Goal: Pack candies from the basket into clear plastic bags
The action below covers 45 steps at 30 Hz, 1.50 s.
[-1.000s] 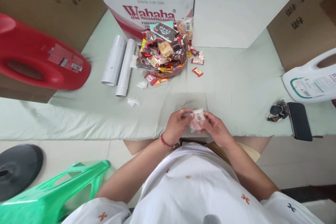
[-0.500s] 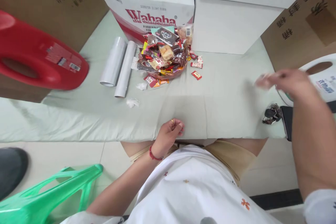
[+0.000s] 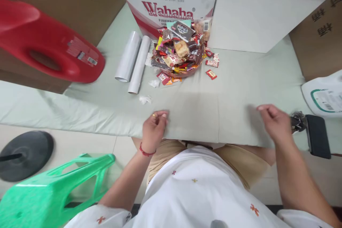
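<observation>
My left hand [image 3: 155,128] is at the table's front edge, thumb against the curled fingers, with no object showing in it. A ring is on one finger and a red bracelet [image 3: 146,150] circles the wrist. My right hand [image 3: 275,123] hovers over the right part of the table, thumb and forefinger together and the other fingers curled; nothing shows between them. Just right of it are a bunch of keys [image 3: 298,121] and a black phone [image 3: 317,136]. Crumpled white tissue [image 3: 145,99] lies beyond my left hand.
A heaped basket of wrapped snacks [image 3: 181,51] stands at the back, loose candies [image 3: 211,74] beside it. Two white rolls [image 3: 139,65] lie left of it. A red jug [image 3: 53,46], a white bottle [image 3: 326,94] and boxes [image 3: 171,7] surround the table [image 3: 237,78]. A green stool [image 3: 34,199] stands below left.
My right hand has come back from the white bottle toward the table's front, nearer the keys. My left hand has shifted slightly left and forward. The view has turned a little.
</observation>
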Each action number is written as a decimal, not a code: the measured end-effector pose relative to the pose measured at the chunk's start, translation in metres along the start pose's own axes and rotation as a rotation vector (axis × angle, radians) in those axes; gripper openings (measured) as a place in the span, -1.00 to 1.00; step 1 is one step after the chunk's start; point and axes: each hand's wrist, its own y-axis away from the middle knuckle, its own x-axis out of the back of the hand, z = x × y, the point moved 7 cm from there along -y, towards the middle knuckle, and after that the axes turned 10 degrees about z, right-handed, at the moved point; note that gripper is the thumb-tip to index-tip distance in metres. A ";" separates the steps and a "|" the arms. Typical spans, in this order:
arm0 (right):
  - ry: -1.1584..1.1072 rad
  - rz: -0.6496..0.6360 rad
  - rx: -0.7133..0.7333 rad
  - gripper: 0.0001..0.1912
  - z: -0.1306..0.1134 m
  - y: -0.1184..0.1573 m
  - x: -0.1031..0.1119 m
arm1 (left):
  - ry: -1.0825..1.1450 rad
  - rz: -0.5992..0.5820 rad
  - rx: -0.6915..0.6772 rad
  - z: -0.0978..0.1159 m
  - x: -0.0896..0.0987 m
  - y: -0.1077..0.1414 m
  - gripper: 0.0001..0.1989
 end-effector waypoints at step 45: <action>-0.901 0.213 -0.320 -0.63 -0.051 0.036 -0.068 | -0.122 -0.152 -1.168 0.067 -0.057 0.069 -0.92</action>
